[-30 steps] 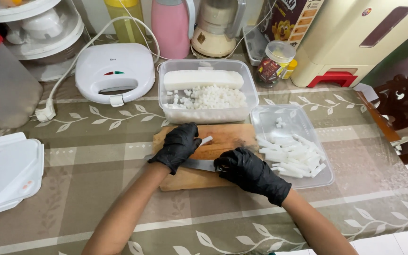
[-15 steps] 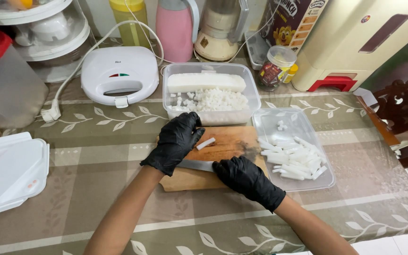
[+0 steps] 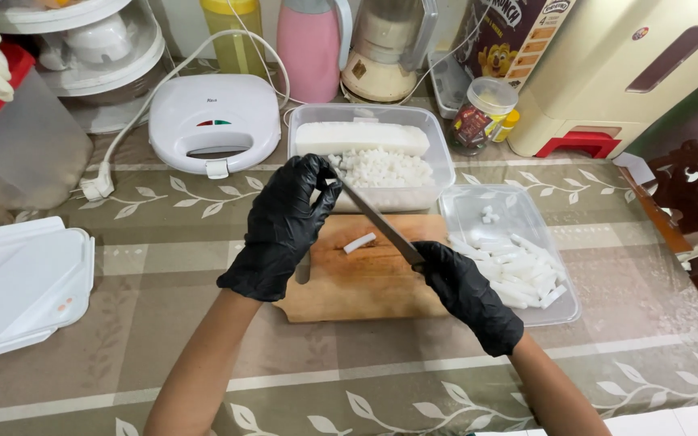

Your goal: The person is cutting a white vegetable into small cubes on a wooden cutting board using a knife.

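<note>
While the right hand point(image 3: 468, 292), in a black glove, grips the handle of a long knife point(image 3: 377, 224) with its fingers wrapped tight, the blade slants up across the wooden cutting board point(image 3: 365, 278), apparently so the gloved left hand point(image 3: 283, 226), fingers curled at the blade's tip, can wipe it. One white strip point(image 3: 359, 242) lies on the board, between the tub of white cubes point(image 3: 381, 165) behind and the tray of cut sticks point(image 3: 515, 258) just right, both within easy reach.
</note>
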